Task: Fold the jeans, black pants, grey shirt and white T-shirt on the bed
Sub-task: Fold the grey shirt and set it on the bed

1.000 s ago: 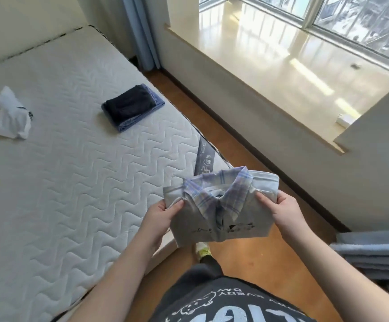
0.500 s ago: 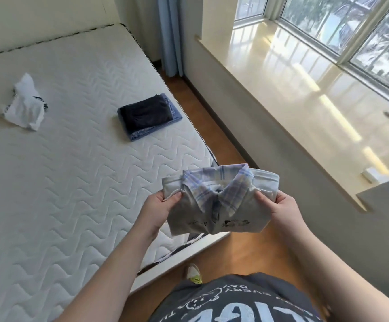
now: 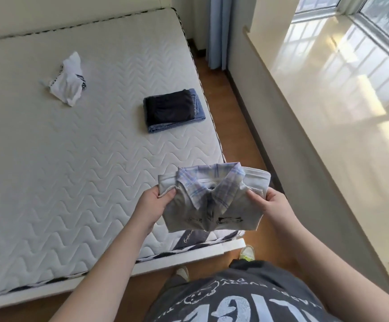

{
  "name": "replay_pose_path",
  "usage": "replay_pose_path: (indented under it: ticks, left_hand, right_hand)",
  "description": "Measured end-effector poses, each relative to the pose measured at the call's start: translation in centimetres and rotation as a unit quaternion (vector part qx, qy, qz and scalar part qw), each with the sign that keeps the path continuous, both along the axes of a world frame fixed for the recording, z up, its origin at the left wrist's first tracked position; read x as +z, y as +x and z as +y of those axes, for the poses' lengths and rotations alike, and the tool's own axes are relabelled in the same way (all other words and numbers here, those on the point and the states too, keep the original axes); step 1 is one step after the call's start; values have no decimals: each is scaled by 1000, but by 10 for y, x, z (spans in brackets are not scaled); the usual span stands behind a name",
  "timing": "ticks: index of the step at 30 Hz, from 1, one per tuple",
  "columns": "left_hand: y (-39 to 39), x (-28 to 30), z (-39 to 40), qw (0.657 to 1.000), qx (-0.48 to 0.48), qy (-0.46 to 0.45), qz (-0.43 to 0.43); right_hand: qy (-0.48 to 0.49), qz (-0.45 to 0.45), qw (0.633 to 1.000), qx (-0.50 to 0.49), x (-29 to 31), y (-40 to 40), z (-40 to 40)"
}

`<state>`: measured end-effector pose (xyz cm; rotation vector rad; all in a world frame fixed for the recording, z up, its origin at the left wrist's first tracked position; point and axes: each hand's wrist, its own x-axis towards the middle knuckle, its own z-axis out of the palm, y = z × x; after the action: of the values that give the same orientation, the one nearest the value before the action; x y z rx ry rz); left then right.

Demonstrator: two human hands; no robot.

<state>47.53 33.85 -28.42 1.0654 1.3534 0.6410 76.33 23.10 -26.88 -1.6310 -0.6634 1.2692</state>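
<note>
Both hands are closed on the folded grey shirt (image 3: 212, 196): its left edge is pinched by the left hand (image 3: 153, 203), its right edge by the right hand (image 3: 271, 202), and it is held in the air above the near right corner of the bed (image 3: 72, 182). Farther back on the mattress, the black pants (image 3: 169, 109) are stacked folded on the jeans (image 3: 198, 112), and the white T-shirt (image 3: 69, 81) is left crumpled well apart to their left.

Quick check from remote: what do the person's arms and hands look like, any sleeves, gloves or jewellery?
Both forearms are bare, with no sleeves in view. The left hand and right hand wear no gloves; no rings, watch or bands show.
</note>
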Motion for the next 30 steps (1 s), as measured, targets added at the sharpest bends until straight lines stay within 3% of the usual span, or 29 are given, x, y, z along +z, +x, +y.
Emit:
replay_pose_path:
  ticks: [7, 16, 30]
  left_hand:
    - [31, -7, -9, 997, 63, -3, 39]
    - [15, -39, -3, 991, 99, -55, 69]
    - [-35, -102, 62, 982, 39, -82, 168]
  right_hand:
    - [-17, 27, 994, 109, -17, 55, 43]
    - [-83, 61, 983, 155, -54, 47, 82]
    - [-166, -61, 968, 180, -109, 3, 129]
